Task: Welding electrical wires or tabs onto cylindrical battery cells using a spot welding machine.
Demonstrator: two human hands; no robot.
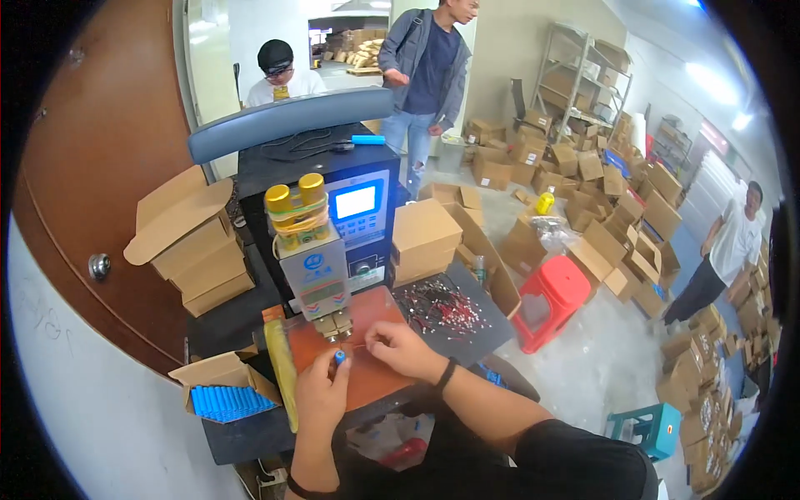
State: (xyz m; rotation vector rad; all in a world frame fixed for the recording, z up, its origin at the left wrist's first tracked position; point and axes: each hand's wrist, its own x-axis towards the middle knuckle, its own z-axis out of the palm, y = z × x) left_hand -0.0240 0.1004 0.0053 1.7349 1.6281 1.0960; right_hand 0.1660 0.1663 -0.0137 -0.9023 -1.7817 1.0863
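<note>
My left hand (322,390) is closed round a small blue cylindrical battery cell (339,357), its end upward between thumb and fingers. My right hand (403,350) is pinched shut just to the right of it; a thin reddish wire (358,344) seems to run from its fingertips toward the cell. Both hands are over an orange-brown mat (375,379), just below the metal electrode tips (335,327) of a spot welder head (313,279). Whether the wire touches the cell is too small to tell.
At left stands an open carton of blue cells (229,402), beside a yellow strip (281,367). A pile of red and black wire leads (446,310) lies right of the mat. Behind is the welder's control box (358,204). A red stool (552,300), cartons and other people are farther off.
</note>
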